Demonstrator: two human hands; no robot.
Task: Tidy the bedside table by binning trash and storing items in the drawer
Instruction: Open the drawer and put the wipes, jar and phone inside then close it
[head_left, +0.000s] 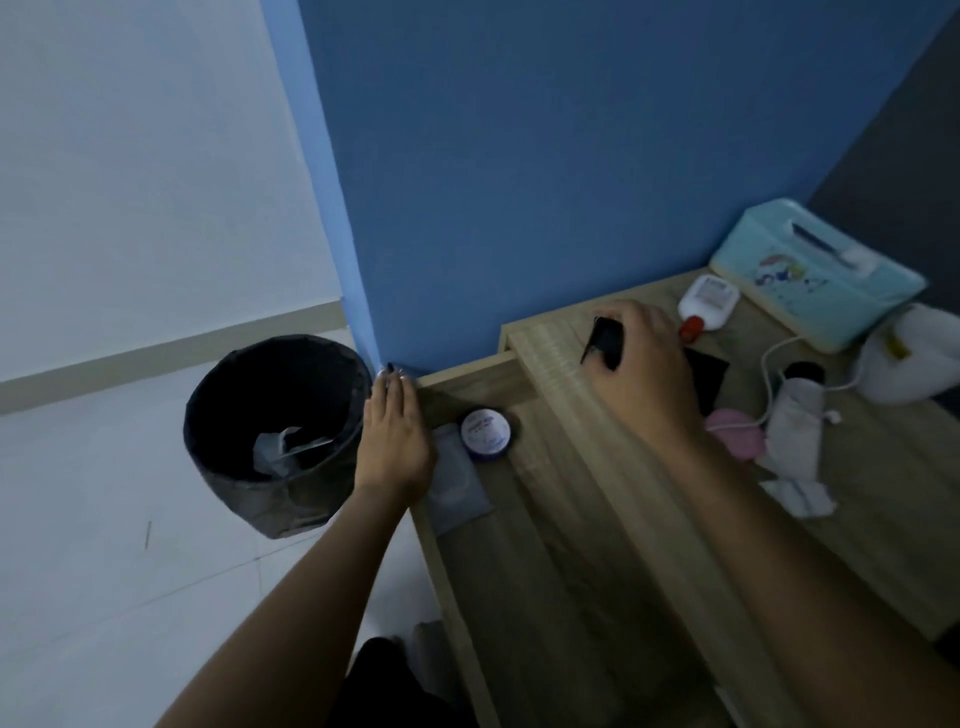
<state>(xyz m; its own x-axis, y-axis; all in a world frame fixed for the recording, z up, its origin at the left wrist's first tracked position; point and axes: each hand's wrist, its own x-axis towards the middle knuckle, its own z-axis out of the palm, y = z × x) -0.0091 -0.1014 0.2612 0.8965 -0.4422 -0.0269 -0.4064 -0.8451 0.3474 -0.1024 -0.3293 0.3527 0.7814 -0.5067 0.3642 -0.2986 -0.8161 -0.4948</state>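
Drawer (519, 571) stands open, holding a round tin (485, 433). My left hand (392, 431) rests flat on its far-left corner; my right hand (641, 364) grips a small black object (605, 343) above the bedside table (857, 519).

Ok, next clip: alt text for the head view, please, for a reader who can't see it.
A person's right hand grips a small black object over a wooden bedside table, while the left hand rests on the edge of its open drawer, which holds a round blue tin. A dark bin stands on the floor beside it.
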